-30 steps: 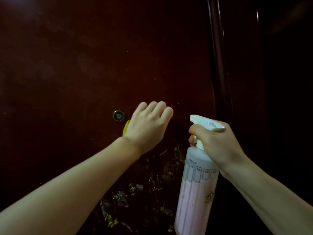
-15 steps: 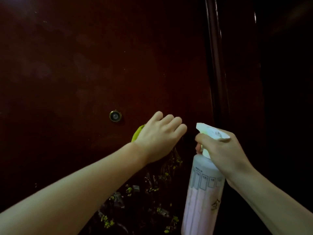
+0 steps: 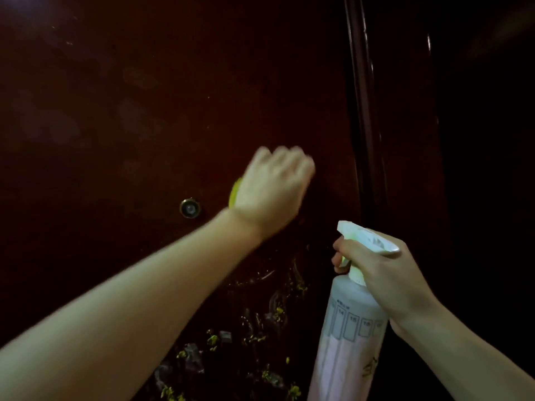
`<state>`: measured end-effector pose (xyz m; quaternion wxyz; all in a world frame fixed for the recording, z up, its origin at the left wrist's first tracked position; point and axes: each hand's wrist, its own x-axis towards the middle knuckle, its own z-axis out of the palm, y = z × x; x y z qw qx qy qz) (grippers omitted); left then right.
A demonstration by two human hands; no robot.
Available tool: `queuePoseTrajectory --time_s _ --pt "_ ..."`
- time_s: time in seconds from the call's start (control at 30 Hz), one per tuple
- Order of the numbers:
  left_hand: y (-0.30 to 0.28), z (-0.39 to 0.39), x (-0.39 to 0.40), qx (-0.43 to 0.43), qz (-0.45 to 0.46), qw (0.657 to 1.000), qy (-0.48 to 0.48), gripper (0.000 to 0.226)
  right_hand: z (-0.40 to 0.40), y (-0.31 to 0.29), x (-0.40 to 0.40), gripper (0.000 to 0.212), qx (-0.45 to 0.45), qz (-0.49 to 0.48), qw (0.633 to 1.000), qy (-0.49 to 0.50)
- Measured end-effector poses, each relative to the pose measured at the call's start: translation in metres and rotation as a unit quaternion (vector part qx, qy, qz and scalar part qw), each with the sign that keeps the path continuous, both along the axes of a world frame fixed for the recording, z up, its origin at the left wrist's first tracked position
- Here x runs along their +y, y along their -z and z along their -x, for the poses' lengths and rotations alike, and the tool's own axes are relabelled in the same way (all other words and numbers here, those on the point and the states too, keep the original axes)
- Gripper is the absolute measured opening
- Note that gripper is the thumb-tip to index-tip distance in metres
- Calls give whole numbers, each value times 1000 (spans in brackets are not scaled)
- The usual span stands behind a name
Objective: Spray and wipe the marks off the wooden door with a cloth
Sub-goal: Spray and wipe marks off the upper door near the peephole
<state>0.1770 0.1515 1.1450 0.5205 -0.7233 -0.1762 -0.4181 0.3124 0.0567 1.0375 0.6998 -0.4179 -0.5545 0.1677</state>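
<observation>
A dark reddish wooden door [image 3: 144, 96] fills the view. My left hand [image 3: 275, 186] presses a yellow-green cloth [image 3: 234, 192] against it, just right of the brass peephole [image 3: 189, 208]; only the cloth's edge shows past my palm, and the hand is motion-blurred. Yellow-green and grey marks [image 3: 231, 348] speckle the door below my forearm. My right hand [image 3: 385, 273] grips the neck of a white spray bottle [image 3: 347, 342] with pinkish liquid, a finger curled on the trigger and the nozzle facing left toward the door.
A glossy dark door frame [image 3: 364, 111] runs vertically right of the panel. Beyond it the right side is dark, with nothing distinguishable.
My left hand with the cloth swept down and right, then back up along the door. My right hand with the bottle shifted slightly right and lower.
</observation>
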Motion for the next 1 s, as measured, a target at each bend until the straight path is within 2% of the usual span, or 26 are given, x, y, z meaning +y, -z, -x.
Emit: queuePoseTrajectory --time_s 0.07,0.13,0.27,0.33,0.4,0.5,0.57,0.63,0.73,0.8,0.9,1.0 --pt "39 9 -3 106 21 994 -2 3 0 2 0 18 -10 0 1000 7" --pt "46 22 -4 135 31 990 -8 2 1 4 1 20 -36 10 999 20" --pt "-1 41 -1 -8 -10 1000 -7 6 8 7 1 27 -46 9 999 17" --pt "-11 45 0 -59 -3 998 -13 10 14 8 1 30 -46 10 999 9" --pt "4 47 1 -42 -2 999 -7 9 18 12 3 29 -60 12 998 15" --pt "47 48 -3 49 15 999 -8 8 19 22 6 21 -60 28 998 25" --pt "57 53 -5 80 18 997 -17 10 20 28 5 20 -53 34 998 21" --pt "45 63 -4 55 2 998 -15 10 23 30 4 20 -53 26 998 14" --pt "25 87 -3 -42 -33 998 -12 13 33 30 3 27 -89 5 996 5" --pt "27 103 -1 -76 -51 996 -5 18 41 32 5 27 -112 -3 993 18" --pt "40 113 -1 -62 -59 996 -24 19 49 33 10 27 -102 0 994 30" --pt "49 122 -1 -7 -50 997 -51 18 56 36 13 28 -77 11 997 7"
